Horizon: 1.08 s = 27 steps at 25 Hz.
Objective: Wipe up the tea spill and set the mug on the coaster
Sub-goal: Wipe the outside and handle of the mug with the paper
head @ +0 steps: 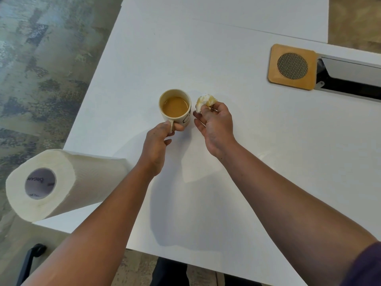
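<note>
A cream mug (175, 107) full of milky tea stands upright on the white table (247, 162). My left hand (158, 141) pinches its handle on the near side. Just right of the mug, my right hand (214, 124) holds a crumpled, tea-stained paper towel wad (205, 102) in its fingertips, close above the table. A square wooden coaster (292, 67) with a round mesh centre lies at the back right, well away from the mug. No wet patch shows clearly on the table surface.
A paper towel roll (61, 182) lies on its side at the table's left front corner. A cable tray opening (350, 77) sits right beside the coaster. The table's left edge runs diagonally, with patterned carpet (41, 69) beyond it.
</note>
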### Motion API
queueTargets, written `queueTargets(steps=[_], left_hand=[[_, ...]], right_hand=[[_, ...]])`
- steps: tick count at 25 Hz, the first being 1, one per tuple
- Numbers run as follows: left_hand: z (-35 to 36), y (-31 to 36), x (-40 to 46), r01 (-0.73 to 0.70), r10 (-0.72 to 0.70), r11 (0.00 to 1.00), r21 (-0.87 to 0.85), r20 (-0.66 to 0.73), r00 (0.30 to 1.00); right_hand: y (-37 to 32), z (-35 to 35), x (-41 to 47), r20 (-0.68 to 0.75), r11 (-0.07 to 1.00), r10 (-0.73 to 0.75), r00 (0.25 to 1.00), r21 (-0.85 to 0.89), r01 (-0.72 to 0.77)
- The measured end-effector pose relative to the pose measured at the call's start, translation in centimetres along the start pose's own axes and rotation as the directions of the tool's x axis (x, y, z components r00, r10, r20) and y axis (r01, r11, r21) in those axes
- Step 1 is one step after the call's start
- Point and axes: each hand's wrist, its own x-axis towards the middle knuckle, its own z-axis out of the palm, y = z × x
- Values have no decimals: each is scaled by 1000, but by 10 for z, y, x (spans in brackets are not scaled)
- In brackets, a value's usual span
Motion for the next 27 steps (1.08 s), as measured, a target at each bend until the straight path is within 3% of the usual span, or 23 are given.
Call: queueTargets(steps=[7, 12, 17, 22, 27], left_hand=[[-11, 11, 6, 170, -167, 984, -51, 59, 984], [-14, 13, 5, 226, -234, 971, -84, -96, 968], [-16, 13, 0, 106, -109, 994, -25, -212, 971], [-8, 6, -25, 10, 15, 998, 62, -391, 920], [-3, 1, -81, -60, 63, 998, 23, -205, 977]], right_hand=[[2, -7, -5, 20, 1000, -4, 1000, 29, 3], [1, -5, -7, 34, 999, -10, 999, 31, 9], [5, -4, -10, 45, 1000, -6, 999, 29, 5], [9, -11, -27, 70, 999, -4, 998, -53, 8], [24, -19, -71, 194, 988, 90, 977, -144, -62]])
